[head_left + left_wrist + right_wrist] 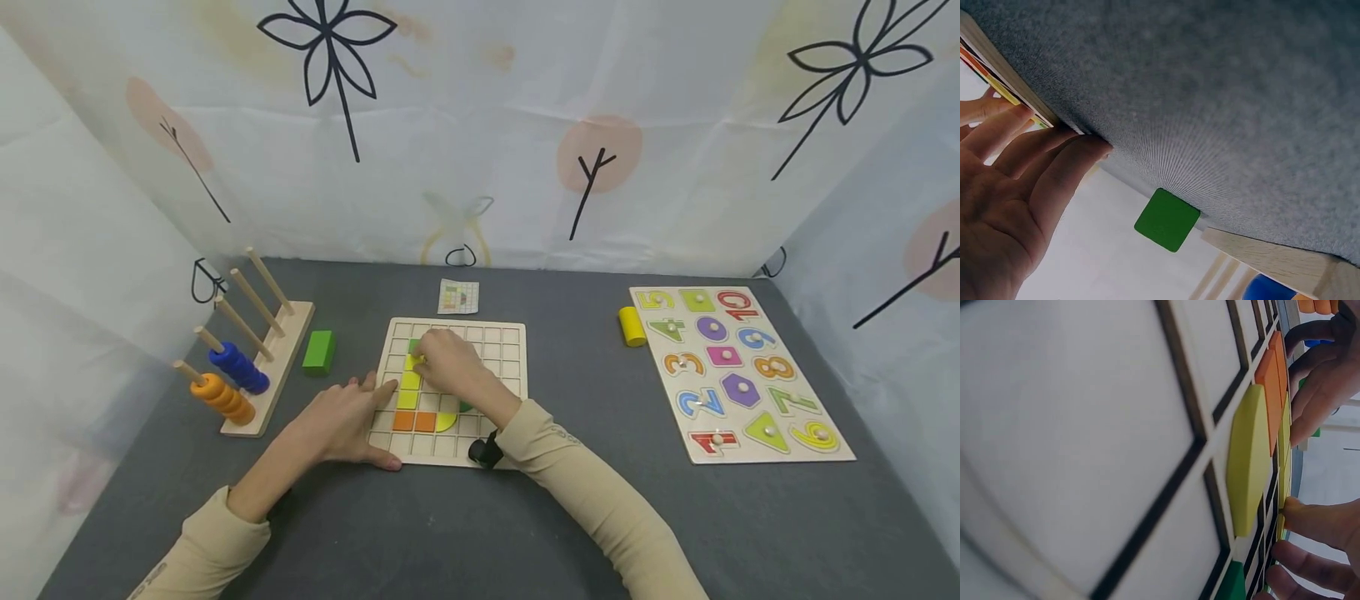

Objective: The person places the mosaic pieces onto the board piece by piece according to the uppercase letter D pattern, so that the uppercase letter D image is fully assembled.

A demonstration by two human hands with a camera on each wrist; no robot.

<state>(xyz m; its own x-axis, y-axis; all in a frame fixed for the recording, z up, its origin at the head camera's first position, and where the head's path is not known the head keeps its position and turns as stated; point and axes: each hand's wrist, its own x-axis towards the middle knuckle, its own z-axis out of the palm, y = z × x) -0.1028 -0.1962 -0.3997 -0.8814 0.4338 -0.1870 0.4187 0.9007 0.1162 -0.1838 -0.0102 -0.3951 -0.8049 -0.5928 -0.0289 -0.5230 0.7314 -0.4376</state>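
Observation:
On the table lies a wooden grid board (495, 333) with coloured tiles in its left squares: a green one, several yellow tiles (408, 400) in a column, two orange tiles (403, 421) and a rounded yellow tile (1247, 462). My left hand (347, 421) steadies the board's left edge, fingers extended along it and thumb at the front corner. Over the upper left squares, my right hand (453, 362) pinches a yellow tile at the column's upper end, thumb (1310, 519) against it. A green tile (1232, 582) is partly hidden beneath my right wrist.
Left of the board stand a green block (319, 352) and a wooden peg stand (288, 333) with blue and orange rings. A small pattern card (458, 297) lies behind the board. To the right are a yellow cylinder (632, 327) and a number-and-shape puzzle board (738, 379).

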